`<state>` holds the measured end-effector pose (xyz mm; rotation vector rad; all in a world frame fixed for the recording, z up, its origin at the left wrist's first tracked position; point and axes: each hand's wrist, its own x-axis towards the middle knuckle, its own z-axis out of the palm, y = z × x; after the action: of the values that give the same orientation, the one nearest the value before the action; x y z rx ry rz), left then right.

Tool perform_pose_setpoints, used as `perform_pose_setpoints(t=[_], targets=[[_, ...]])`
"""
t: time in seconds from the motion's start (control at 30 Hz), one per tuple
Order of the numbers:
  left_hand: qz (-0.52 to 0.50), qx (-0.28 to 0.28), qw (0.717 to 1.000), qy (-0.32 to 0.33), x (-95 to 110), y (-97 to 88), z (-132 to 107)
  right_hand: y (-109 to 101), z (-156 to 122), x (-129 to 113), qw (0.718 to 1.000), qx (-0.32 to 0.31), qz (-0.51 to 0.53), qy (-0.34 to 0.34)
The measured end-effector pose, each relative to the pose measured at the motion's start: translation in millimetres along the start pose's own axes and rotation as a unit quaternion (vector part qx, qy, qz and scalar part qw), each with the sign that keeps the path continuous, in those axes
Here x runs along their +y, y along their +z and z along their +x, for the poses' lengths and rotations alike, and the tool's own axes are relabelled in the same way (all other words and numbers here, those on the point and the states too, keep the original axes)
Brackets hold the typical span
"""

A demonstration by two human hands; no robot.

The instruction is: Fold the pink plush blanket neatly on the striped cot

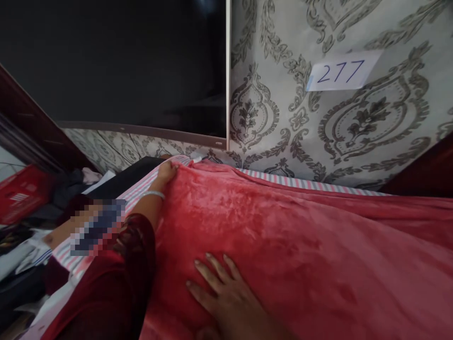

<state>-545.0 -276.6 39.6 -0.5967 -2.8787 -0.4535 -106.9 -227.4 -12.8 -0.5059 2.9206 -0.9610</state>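
While the left hand touches the red blanket at its corner, grip unclear, the right hand lies spread flat; light, even pressure's best!

A large black flat screen faces me against grey damask-patterned wallpaper; to its right, a white paper label reads a handwritten 277.

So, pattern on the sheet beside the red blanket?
Sheet: stripes in pink, grey and white; head view.
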Motion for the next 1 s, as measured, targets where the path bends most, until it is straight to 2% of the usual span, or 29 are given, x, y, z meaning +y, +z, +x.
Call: perform_pose_setpoints(t=[0.1, 0.2, 0.37, 0.47, 0.6, 0.67, 0.73, 0.83, 0.87, 0.97, 1.0], targets=[[0.029, 0.016, 0.999, 0.004, -1.3, 9.7, -0.6, 7.3, 2.2, 6.5, 1.0, 0.011, -0.025, -0.014], [0.046, -0.001, 0.999, 0.009, -3.6, 19.2, -3.6, 12.6, 5.2, 9.7, 0.998, 0.012, -0.053, -0.007], [0.06, -0.007, 0.998, 0.022, -1.7, 19.4, -9.9, 6.5, 5.6, 6.1, 0.998, 0.019, -0.062, -0.003], [0.104, 0.022, 0.994, 0.039, 8.7, 8.6, -18.7, -1.3, 2.5, 1.7, 0.998, 0.03, -0.061, -0.012], [0.151, 0.065, 0.979, 0.12, 39.5, -21.7, -33.9, -11.3, -1.7, -5.9, 0.998, 0.036, -0.057, -0.013], [0.15, 0.057, 0.972, 0.172, 60.5, -36.2, -46.5, -14.4, -3.1, -9.9, 0.997, 0.046, -0.06, -0.016], [0.124, 0.025, 0.96, 0.25, 79.1, -40.9, -66.1, -15.2, -3.4, -12.8, 0.996, 0.056, -0.07, -0.012], [0.074, -0.024, 0.919, 0.387, 89.7, -22.6, -104.5, -12.2, -0.8, -14.3, 0.994, 0.06, -0.096, 0.002], [0.074, -0.045, 0.912, 0.401, 87.9, -11.3, -116.2, -10.5, 1.0, -13.7, 0.992, 0.061, -0.109, 0.003], [0.075, -0.089, 0.923, 0.368, 76.8, 23.1, -135.4, -5.4, 8.1, -8.5, 0.985, 0.069, -0.159, -0.001], [0.067, -0.068, 0.924, 0.371, 74.6, 31.3, -136.2, -4.1, 10.8, -6.2, 0.982, 0.071, -0.175, -0.001]])
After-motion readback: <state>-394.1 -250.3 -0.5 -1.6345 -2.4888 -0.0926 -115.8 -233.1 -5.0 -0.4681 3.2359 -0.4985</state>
